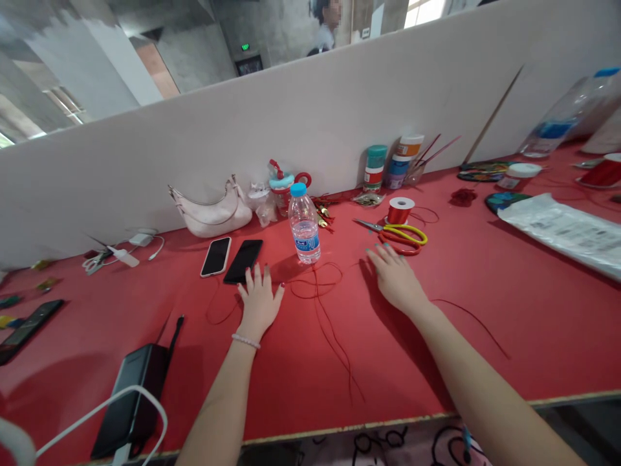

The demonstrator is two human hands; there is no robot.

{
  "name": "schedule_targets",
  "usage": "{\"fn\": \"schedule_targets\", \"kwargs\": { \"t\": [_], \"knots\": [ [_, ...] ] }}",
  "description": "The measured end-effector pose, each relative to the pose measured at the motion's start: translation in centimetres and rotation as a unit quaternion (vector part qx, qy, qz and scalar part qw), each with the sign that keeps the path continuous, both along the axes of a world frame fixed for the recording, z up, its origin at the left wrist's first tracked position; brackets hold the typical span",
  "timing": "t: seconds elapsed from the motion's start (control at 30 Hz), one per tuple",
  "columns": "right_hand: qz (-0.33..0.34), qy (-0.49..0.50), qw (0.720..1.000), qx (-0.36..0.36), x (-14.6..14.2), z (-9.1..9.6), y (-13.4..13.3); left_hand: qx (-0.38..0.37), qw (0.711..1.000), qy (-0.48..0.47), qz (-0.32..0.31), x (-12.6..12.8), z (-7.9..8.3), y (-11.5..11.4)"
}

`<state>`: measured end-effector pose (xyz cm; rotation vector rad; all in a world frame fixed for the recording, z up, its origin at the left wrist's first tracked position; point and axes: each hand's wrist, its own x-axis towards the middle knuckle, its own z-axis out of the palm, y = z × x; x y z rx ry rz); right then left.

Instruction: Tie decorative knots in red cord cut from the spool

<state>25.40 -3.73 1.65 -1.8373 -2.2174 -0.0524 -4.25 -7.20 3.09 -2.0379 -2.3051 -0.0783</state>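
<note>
On the red tabletop my left hand point(261, 301) lies flat with its fingers spread, just in front of a black phone point(244, 261). My right hand point(394, 277) rests with fingers stretched out, its fingertips close to yellow-and-red-handled scissors point(400, 234). Neither hand holds anything that I can see. Between them a red cord point(320, 304) lies in loops, its tails running toward the front edge. A water bottle point(305, 226) with a blue cap stands upright behind the cord. Past the scissors sits a spool of red cord point(400, 211).
At the left are a white-framed phone point(216, 257), a white handbag point(213, 213) and a black power bank point(133, 388) with a white cable. Paint jars point(374, 169) stand along the white partition point(315, 123). A plastic-wrapped package point(567, 230) lies at the right. A person point(326, 32) appears beyond the partition.
</note>
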Motion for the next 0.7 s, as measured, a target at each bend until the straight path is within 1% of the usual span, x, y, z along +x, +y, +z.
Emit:
{"fn": "schedule_targets", "kwargs": {
  "t": [0.07, 0.1, 0.13, 0.17, 0.23, 0.37, 0.4, 0.43, 0.5, 0.53, 0.57, 0.6, 0.63, 0.7],
  "knots": [
    [0.093, 0.000, 0.995, -0.024, -1.0, -0.2, -0.4, -0.018, 0.998, -0.005, -0.062, 0.4, -0.2, -0.1],
    [0.121, -0.006, 0.992, -0.044, -1.6, -0.3, -0.7, -0.031, 0.996, -0.006, -0.080, 0.5, -0.3, -0.2],
    [0.128, -0.013, 0.990, -0.061, -2.0, -0.3, -1.0, -0.041, 0.995, -0.005, -0.086, 0.7, -0.3, -0.3],
    [0.117, -0.021, 0.990, -0.074, -2.4, -0.2, -1.2, -0.048, 0.995, -0.003, -0.082, 0.7, -0.4, -0.4],
    [0.061, -0.036, 0.994, -0.081, -2.6, -0.1, -1.4, -0.050, 0.998, 0.002, -0.047, 0.7, -0.4, -0.5],
    [-0.088, -0.051, 0.993, -0.057, -1.9, 0.1, -1.2, -0.035, 0.998, 0.018, 0.047, 0.5, -0.2, -0.6],
    [-0.117, -0.051, 0.990, -0.054, -1.7, 0.1, -1.1, -0.031, 0.998, 0.020, 0.053, 0.5, -0.2, -0.5],
    [-0.142, -0.048, 0.987, -0.051, -1.6, 0.1, -1.0, -0.029, 0.998, 0.018, 0.045, 0.5, -0.2, -0.5],
    [-0.167, -0.037, 0.985, -0.039, -1.5, 0.0, -0.9, -0.036, 0.999, 0.009, -0.011, 0.6, -0.2, -0.5],
    [-0.160, -0.029, 0.986, -0.032, -1.5, -0.1, -0.8, -0.045, 0.998, 0.004, -0.048, 0.7, -0.3, -0.5],
    [-0.136, -0.022, 0.990, -0.025, -1.5, -0.1, -0.8, -0.054, 0.995, 0.000, -0.080, 0.8, -0.3, -0.5],
    [-0.098, -0.018, 0.995, -0.023, -1.6, -0.1, -0.7, -0.063, 0.993, -0.002, -0.100, 0.9, -0.3, -0.5],
    [-0.051, -0.018, 0.998, -0.027, -1.7, -0.2, -0.7, -0.068, 0.992, -0.002, -0.106, 1.0, -0.4, -0.6],
    [0.029, -0.028, 0.998, -0.050, -1.8, -0.1, -0.6, -0.065, 0.994, -0.001, -0.087, 1.1, -0.4, -0.6]
  ]
}}
